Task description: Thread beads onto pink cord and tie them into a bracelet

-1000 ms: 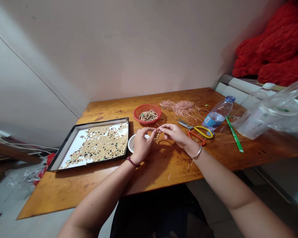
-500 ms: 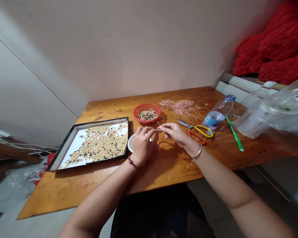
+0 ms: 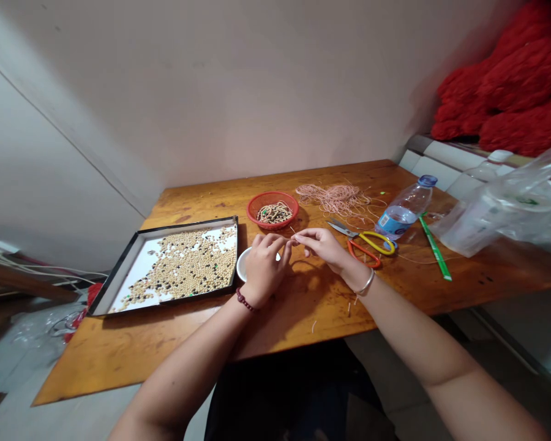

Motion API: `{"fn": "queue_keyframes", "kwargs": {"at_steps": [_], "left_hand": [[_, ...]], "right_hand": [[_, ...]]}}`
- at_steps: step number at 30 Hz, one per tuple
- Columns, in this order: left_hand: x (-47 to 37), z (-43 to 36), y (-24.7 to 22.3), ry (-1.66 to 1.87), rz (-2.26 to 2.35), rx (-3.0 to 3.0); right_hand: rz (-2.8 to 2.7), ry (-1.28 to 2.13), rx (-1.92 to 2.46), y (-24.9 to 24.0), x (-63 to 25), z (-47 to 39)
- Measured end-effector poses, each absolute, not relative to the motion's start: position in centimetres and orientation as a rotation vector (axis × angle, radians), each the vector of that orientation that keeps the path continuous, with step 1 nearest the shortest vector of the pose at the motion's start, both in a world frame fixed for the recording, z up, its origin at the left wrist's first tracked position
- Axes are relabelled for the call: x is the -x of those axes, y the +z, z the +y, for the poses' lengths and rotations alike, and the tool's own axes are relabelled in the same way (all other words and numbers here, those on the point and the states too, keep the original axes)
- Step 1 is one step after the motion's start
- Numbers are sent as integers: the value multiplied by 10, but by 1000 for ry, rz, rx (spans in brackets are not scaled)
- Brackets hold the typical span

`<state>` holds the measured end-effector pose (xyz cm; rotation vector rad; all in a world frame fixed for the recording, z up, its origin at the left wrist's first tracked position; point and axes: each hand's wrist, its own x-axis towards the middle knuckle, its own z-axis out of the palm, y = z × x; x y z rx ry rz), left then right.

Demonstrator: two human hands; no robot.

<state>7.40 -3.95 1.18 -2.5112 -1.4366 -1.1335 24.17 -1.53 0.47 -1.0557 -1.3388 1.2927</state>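
Observation:
My left hand [image 3: 265, 262] and my right hand [image 3: 320, 246] meet at their fingertips above the middle of the table. Between the pinched fingers of my right hand a thin pale cord [image 3: 293, 231] sticks up. The fingers of my left hand are closed at the same spot, and what they pinch is too small to make out. A white bowl [image 3: 242, 267] is partly hidden behind my left hand. Just beyond the hands stands a red basket [image 3: 249, 211] holding strung beads [image 3: 274, 213].
Left on the wooden table [image 3: 133, 361] lies a black-edged tray [image 3: 119, 264] of loose beads. Tangled pink cord [image 3: 337, 199], scissors [image 3: 370, 244], a water bottle [image 3: 401, 211], a green strip [image 3: 435, 248] and a plastic bag [image 3: 477, 220] are to the right.
The fingers of my left hand have shifted slightly at the meeting point. Everything else looks the same.

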Motion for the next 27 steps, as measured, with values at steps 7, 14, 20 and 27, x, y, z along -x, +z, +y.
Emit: {"fn": "queue_keyframes", "kwargs": {"at_steps": [7,14,20,27], "left_hand": [[-74,-38,13,-1268,-1487,2585],[-73,-36,14,-1353,-1498,2619],[-73,-37,15,-1376,-1484,2654],[-74,-32,13,-1425,-1409,2826]], "right_hand": [[-1325,1313,1049,5,-241,-16],[-1332,1324,1043,7,-241,-16],[-1340,1323,1037,7,-241,-16],[-1404,1296,1027,7,-241,-16]]}}
